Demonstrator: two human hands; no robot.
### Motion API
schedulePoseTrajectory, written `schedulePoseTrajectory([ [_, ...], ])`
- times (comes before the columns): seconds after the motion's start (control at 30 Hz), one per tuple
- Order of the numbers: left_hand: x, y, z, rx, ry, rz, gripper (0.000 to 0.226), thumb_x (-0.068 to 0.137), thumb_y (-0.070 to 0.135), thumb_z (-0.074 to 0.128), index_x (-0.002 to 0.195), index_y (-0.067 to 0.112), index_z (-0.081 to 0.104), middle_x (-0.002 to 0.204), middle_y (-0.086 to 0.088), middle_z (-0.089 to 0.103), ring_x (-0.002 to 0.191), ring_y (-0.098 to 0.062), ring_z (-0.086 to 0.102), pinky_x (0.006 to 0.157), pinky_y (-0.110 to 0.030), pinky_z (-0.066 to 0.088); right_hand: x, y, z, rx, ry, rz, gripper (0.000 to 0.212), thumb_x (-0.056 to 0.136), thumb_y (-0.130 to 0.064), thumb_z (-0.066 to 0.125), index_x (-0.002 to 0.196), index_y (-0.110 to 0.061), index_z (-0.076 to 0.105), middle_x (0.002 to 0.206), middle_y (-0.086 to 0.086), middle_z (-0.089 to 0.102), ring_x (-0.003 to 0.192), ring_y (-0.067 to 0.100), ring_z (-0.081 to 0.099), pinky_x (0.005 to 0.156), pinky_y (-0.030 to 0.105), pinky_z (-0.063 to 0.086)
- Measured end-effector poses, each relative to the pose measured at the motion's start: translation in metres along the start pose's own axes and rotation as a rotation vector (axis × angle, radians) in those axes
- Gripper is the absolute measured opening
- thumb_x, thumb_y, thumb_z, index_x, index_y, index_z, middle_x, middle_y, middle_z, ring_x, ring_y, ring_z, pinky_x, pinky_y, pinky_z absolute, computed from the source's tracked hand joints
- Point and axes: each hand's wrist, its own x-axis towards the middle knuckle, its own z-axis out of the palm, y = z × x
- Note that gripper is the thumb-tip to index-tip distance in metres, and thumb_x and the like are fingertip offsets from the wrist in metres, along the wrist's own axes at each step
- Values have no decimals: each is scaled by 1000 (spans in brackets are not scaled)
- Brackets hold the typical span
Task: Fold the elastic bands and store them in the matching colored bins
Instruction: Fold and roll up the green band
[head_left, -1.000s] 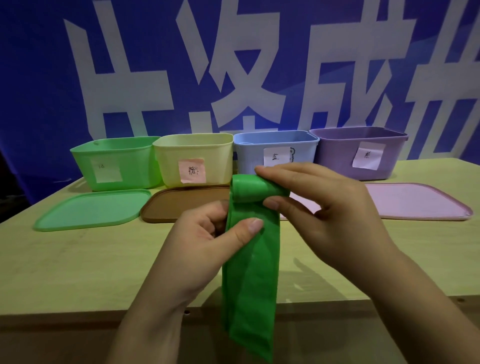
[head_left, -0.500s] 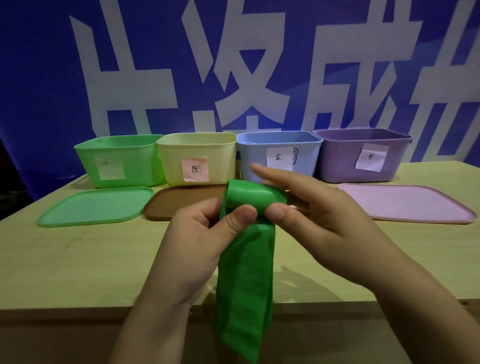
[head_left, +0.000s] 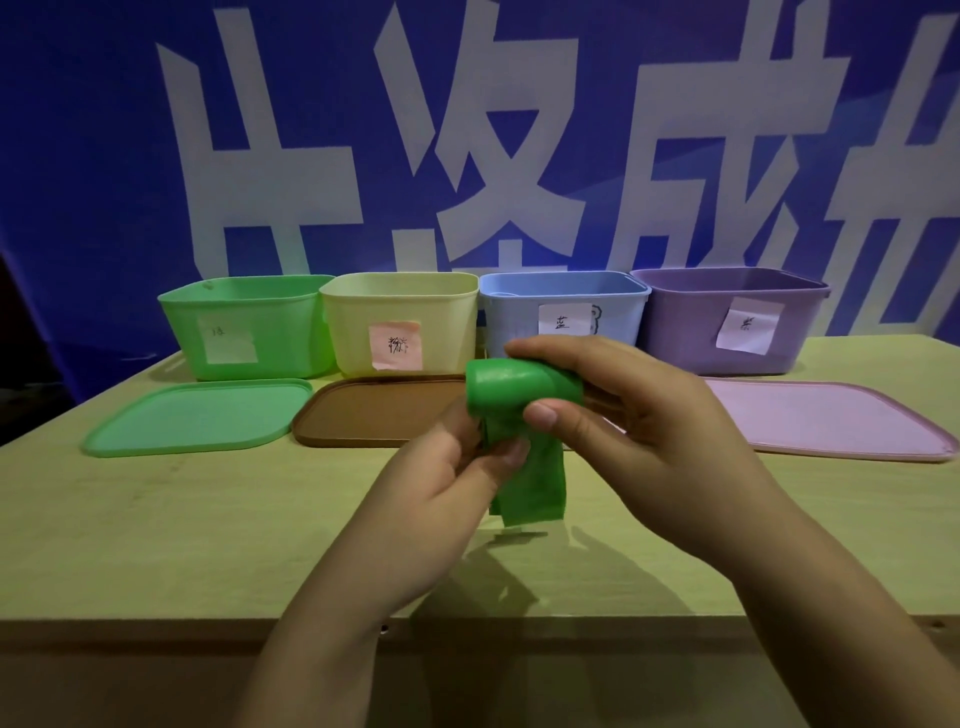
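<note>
Green elastic band (head_left: 519, 395) is held in the air over the table (head_left: 156, 545), in front of the bin row, mostly wound into a fat roll with a short tail hanging below. Right hand (head_left: 639, 441) wraps the roll: fingers curled over the top, thumb pressed on the near face, so its grip is closed around the roll, likely to stop the coil springing open. Left hand (head_left: 431, 483) sits lower, palm turned in, thumb and fingers pinching the tail just under the roll; that grip is closed on the loose strip, probably to keep tension while the rest winds up. Both wrists come in from the bottom edge, forearms angled toward each other. Four open bins stand touching in a row at the back of the table: green bin (head_left: 244, 327) far left, then yellow bin (head_left: 400, 322), blue bin (head_left: 561, 317), purple bin (head_left: 727, 322), each with a paper label. Lids lie flat in front: green lid (head_left: 197, 415), brown lid (head_left: 374, 410), pink lid (head_left: 831, 421). Judging by colour, the roll goes to the green bin, which is up and to the left of the hands. Tail isn't rolled in yet, so folding looks nearly done, storing not started.
</note>
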Motion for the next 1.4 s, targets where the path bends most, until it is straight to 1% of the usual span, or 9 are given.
schedulePoseTrajectory([
  [0.2,2,-2,8,-2,76,-51,31,80,28,57,110,36,58,104,15,70,104,-2,63,91,-30,47,-3,-1,6,90,60,5,33,82,-40,53,115,-39,56,106,-17,61,103,2,58,83,17,50],
  [0.37,1,-2,18,14,155,-73,25,77,33,63,101,41,60,99,10,71,97,-7,66,87,-40,53,-5,4,13,116,120,29,33,85,-31,59,117,-31,60,107,-16,60,104,9,58,78,23,53],
  [0.53,2,3,18,-13,231,-58,27,89,12,58,97,36,63,94,17,72,92,1,65,80,-21,50,-4,7,9,153,120,24,34,82,-37,56,116,-35,60,107,-16,61,104,9,59,79,25,54],
  [0.83,6,5,8,-406,156,-132,16,70,10,73,83,19,77,86,-6,75,81,-17,70,69,-25,56,-4,6,8,47,213,-89,32,85,-31,57,117,-27,59,111,-16,61,107,8,59,89,30,51],
  [0.93,5,3,9,-425,155,-153,16,72,10,73,85,18,76,89,-9,74,83,-19,70,70,-27,57,-4,10,12,-52,215,-130,32,86,-25,58,117,-19,62,108,-12,61,105,1,56,89,17,46],
  [1.03,2,3,8,-376,141,-122,23,68,23,77,91,23,75,94,-8,74,91,-20,70,74,-28,56,-4,11,13,-119,209,-154,33,84,-22,57,116,-15,63,109,-10,60,104,-4,53,89,7,40],
  [1.17,-1,4,8,-374,166,-90,56,41,61,82,85,27,76,89,-3,75,86,-16,71,68,-23,55,-7,11,13,-158,153,-203,32,83,-17,65,115,-18,64,114,-6,62,109,0,55,93,13,43],
  [1.3,-2,9,13,-365,221,-73,30,55,45,73,77,24,76,80,-1,75,76,-13,71,61,-21,54,-13,13,6,145,5,-52,37,82,-23,68,118,-28,63,118,-9,63,115,10,57,92,28,51],
  [1.4,-3,13,11,-274,212,-58,31,57,31,67,85,18,72,81,0,75,75,-11,71,60,-19,54,-15,8,-3,415,-118,167,48,78,-43,67,124,-40,54,115,-13,64,109,5,61,83,21,52],
])
